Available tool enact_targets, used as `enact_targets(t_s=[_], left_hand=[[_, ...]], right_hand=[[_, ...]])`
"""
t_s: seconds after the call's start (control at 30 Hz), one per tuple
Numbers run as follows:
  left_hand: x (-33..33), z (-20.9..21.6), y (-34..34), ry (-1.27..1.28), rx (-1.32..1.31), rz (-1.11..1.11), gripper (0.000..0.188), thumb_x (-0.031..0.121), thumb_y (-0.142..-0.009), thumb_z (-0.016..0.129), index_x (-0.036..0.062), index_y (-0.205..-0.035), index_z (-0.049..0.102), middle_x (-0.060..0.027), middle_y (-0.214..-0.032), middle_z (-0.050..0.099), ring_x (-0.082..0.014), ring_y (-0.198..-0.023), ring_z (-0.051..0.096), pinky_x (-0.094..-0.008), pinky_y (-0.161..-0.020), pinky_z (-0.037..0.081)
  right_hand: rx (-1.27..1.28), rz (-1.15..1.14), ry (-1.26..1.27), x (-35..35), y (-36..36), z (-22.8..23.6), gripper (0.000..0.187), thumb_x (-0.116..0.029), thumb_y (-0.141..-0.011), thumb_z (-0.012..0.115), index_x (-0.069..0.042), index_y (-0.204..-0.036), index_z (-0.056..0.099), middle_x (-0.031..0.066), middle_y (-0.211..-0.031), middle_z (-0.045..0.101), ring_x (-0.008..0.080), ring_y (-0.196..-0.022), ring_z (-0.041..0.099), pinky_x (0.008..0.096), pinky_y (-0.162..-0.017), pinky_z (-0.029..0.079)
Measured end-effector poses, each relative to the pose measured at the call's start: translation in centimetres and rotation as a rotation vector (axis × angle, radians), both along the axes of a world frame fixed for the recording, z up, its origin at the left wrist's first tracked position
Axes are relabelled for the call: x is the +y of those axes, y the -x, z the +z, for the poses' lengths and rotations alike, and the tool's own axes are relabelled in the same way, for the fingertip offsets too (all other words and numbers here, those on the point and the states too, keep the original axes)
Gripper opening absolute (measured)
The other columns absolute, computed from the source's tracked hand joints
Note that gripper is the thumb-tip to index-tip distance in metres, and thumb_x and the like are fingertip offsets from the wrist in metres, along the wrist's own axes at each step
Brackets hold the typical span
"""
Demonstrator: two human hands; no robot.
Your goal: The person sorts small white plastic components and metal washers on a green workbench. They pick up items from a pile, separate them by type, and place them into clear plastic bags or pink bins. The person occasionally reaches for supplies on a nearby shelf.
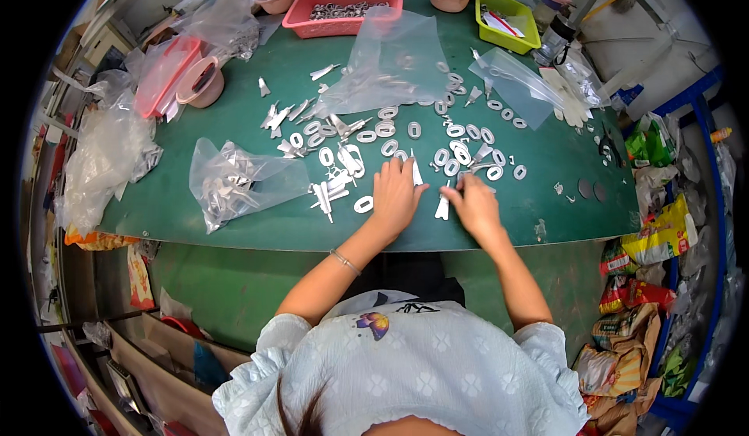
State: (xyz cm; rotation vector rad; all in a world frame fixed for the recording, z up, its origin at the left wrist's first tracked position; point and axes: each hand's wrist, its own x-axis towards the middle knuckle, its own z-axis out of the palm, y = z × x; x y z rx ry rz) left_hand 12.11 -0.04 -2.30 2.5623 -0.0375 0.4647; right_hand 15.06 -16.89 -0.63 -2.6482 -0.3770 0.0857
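Note:
My left hand [396, 194] rests on the green table with its fingers stretched forward and thumb apart. Between its index finger and thumb lies a slim silver metal piece [417, 174]. My right hand [476, 203] is curled, thumb and index close together; what they grip, if anything, is too small to name. A forked silver metal piece [442, 208] lies against that thumb. Ahead of both hands are scattered several oval slotted metal rings [414, 130]. More silver lever-like pieces [330, 194] lie in a pile left of my left hand.
A clear bag of metal parts [234, 178] lies at the left of the green table [343, 229]. Farther back are a plastic sheet [398, 61], a pink basket of rings [343, 10] and a lime-green basket [507, 22]. Two dark discs [585, 189] lie at the right.

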Motion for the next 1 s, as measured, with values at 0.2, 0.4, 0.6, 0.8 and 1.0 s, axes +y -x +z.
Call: enact_targets(t_s=[0.2,0.4,0.6,0.8,1.0], left_hand=[[-0.6,-0.2,-1.5,-0.010,0.159,0.017,0.043,0.014,-0.073,0.064,-0.0003,-0.110,0.048,-0.0148,-0.094,0.050,-0.0312,-0.087,0.052,-0.0375,-0.073,0.044],[-0.6,0.1,-1.2,-0.052,0.076,-0.043,0.037,0.007,-0.073,0.061,-0.0022,-0.106,0.049,-0.0161,-0.096,0.047,-0.0307,-0.091,0.050,-0.0375,-0.074,0.045],[-0.8,-0.1,-1.7,-0.108,0.040,0.012,0.029,0.010,-0.072,0.063,-0.0033,-0.097,0.054,-0.0151,-0.093,0.046,-0.0303,-0.091,0.047,-0.0380,-0.074,0.041],[-0.6,-1.3,-3.0,-0.082,-0.014,-0.003,0.025,0.008,-0.068,0.064,-0.0026,-0.089,0.056,-0.0139,-0.092,0.046,-0.0291,-0.090,0.046,-0.0368,-0.073,0.039],[0.3,-2.2,-3.3,0.236,-0.200,-0.018,0.027,0.007,-0.065,0.066,0.0026,-0.090,0.058,-0.0115,-0.089,0.050,-0.0270,-0.086,0.049,-0.0352,-0.072,0.041]], right_hand=[[-0.138,0.066,0.088,1.5,1.4,0.0,0.026,-0.021,-0.073,0.064,0.001,-0.085,0.055,0.0195,-0.086,0.058,0.0355,-0.067,0.060,0.0429,-0.056,0.049],[-0.199,0.022,-0.272,0.1,1.2,-0.5,0.018,-0.014,-0.067,0.062,-0.001,-0.078,0.057,0.0132,-0.072,0.059,0.0277,-0.057,0.058,0.0367,-0.052,0.045],[0.289,-0.315,-0.917,-5.2,-2.3,-0.6,0.011,-0.012,-0.078,0.059,-0.004,-0.086,0.061,-0.0018,-0.063,0.050,0.0095,-0.052,0.044,0.0261,-0.047,0.034],[-0.051,0.013,-0.051,-5.0,-2.4,0.4,0.025,-0.021,-0.069,0.070,-0.005,-0.085,0.061,0.0108,-0.072,0.055,0.0296,-0.065,0.056,0.0374,-0.057,0.043],[-0.187,0.144,0.062,-4.4,-2.2,0.1,0.028,-0.018,-0.077,0.061,-0.003,-0.100,0.053,0.0160,-0.099,0.054,0.0351,-0.084,0.055,0.0436,-0.067,0.045]])
